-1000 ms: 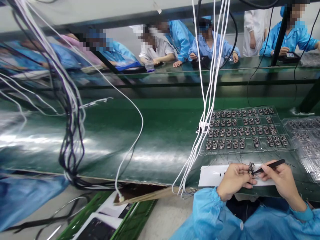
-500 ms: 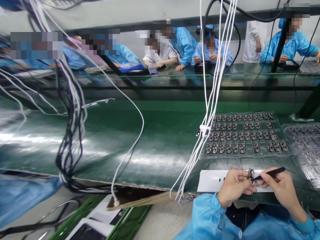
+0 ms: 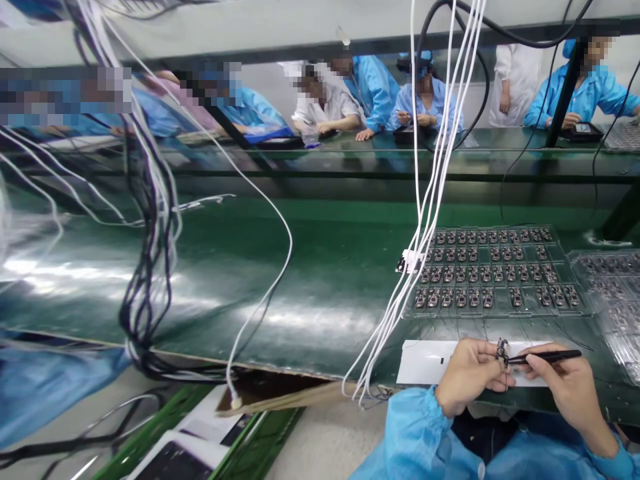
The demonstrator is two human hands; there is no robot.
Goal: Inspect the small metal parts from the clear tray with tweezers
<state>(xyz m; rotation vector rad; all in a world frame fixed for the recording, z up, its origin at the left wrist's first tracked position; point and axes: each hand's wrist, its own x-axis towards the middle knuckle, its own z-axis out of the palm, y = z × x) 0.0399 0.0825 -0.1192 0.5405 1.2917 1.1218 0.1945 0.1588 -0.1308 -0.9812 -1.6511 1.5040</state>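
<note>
My left hand (image 3: pixel 473 373) pinches a small circuit board (image 3: pixel 502 349) between thumb and fingers, above a white sheet (image 3: pixel 425 363) on the green bench. Black tweezers (image 3: pixel 553 357) are gripped in my right hand (image 3: pixel 567 383), their tips at the board's lower part. Whether the tips hold anything is too small to tell. Beyond my hands lies a clear plastic tray (image 3: pixel 530 310) with rows of similar boards, several of its pockets vacant. Thin dark wires (image 3: pixel 485 327) lie between the tray and the sheet.
White cables (image 3: pixel 425 233) hang down left of the tray. A second clear tray (image 3: pixel 613 293) lies at the right. Farther left are a dark-and-white cable bundle (image 3: pixel 150 267) and a single white cable (image 3: pixel 290 240). Several people in work coats sit or stand at the opposite bench (image 3: pixel 350 160).
The tweezers have swung to a flatter angle, and my right hand has dropped slightly and shifted right. My left hand still holds the board. The whole view has shifted slightly.
</note>
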